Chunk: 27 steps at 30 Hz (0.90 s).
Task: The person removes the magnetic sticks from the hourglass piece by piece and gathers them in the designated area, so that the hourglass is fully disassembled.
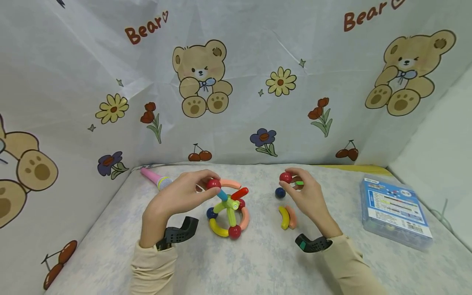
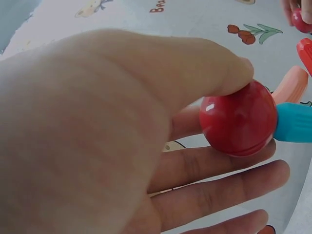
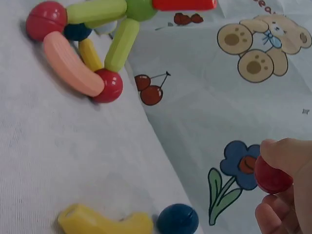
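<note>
My left hand pinches a red ball between thumb and fingers. The ball touches the end of a blue rod, which rises from a construction of toy rods and balls. Its base ring has a yellow curved rod, a salmon curved rod, red balls and a dark blue ball. Light green rods slant up to a green ball in the middle, where a red rod sticks out. To the right, my right hand pinches another red ball; a green piece shows by its fingers.
Near the right hand lie a loose dark blue ball, a yellow curved rod and a salmon one. A clear box with a blue label sits at right. A pink toy microphone lies behind the left arm.
</note>
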Motion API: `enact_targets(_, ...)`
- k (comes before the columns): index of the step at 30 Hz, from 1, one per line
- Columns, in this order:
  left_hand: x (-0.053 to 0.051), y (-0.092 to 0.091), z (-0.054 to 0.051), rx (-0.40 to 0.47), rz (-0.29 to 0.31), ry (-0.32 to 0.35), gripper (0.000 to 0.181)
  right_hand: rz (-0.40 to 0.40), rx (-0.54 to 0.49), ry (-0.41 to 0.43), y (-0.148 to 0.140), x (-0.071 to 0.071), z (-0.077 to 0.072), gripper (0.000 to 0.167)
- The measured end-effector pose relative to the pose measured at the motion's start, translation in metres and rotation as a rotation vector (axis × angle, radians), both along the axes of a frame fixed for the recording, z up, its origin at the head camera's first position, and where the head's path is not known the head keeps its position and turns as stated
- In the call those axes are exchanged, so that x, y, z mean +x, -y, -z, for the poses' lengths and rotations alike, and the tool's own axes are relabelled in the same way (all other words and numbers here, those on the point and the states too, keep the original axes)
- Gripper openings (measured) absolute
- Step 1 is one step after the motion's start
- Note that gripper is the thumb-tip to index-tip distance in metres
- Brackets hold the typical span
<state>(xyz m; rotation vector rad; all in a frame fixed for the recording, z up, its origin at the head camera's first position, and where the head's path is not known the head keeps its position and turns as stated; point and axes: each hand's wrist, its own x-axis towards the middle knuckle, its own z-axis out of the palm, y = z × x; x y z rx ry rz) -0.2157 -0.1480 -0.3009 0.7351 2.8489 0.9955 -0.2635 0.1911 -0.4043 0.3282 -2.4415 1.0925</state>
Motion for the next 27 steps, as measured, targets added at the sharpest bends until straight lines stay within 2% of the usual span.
enact_targets(6, 0.0, 0.0, 0.0, -0.001, -0.004, 0.007, 0.029, 0.046, -0.006, 0.15, -0.013, -0.009, 0.02, 0.043)
enact_targets(13, -0.001, -0.001, 0.0, -0.001, 0.001, 0.012, 0.029, 0.026, 0.021, 0.213, -0.022, -0.011, 0.034, 0.041)
enact_targets(17, -0.001, -0.001, 0.001, 0.001, 0.009, 0.011, 0.029, 0.02, 0.066, 0.23, -0.027, -0.012, 0.044, 0.04)
enact_targets(21, -0.001, -0.001, 0.001, -0.001, 0.005, 0.016, 0.029, 0.015, 0.099, 0.203, -0.029, -0.013, 0.051, 0.039)
enact_targets(27, 0.0, -0.001, 0.001, -0.006, -0.018, 0.031, 0.031, 0.017, 0.117, 0.199, -0.03, -0.014, 0.054, 0.04)
